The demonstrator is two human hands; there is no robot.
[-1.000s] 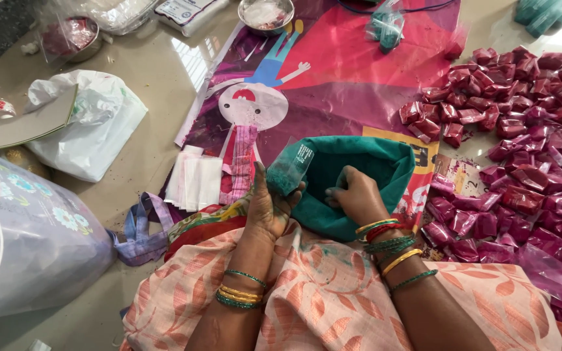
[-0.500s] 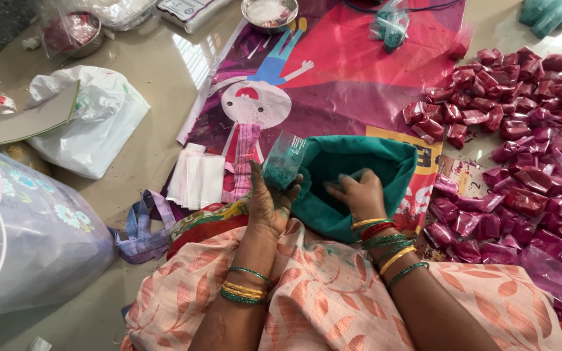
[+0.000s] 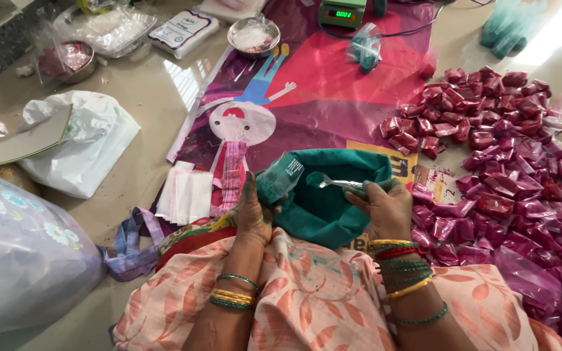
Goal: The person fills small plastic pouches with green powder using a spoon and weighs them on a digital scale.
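- Left hand [image 3: 253,211] fingers closed round a small clear pouch [image 3: 280,177] with green powder in it, held up just left of the green bag's mouth.
- Right hand [image 3: 385,207] fingers pinched on a metal spoon [image 3: 339,184]; spoon bowl points left over the open green bag [image 3: 333,195], near the pouch, not touching it as far as can be seen.
- Green bag sits on the pink printed mat [image 3: 333,97] at the floor's near edge, right in front of the person's lap.
- Pile of filled red packets [image 3: 502,143] covers the mat's right side, spilling toward the floor's right edge.
- Stack of empty clear pouches [image 3: 183,193] lies left of the left hand, at the mat's left edge.
- White plastic bag [image 3: 89,146] on the bare floor, further left.
- Small scale [image 3: 343,13] at the far edge, steel bowl [image 3: 253,36] to its left.
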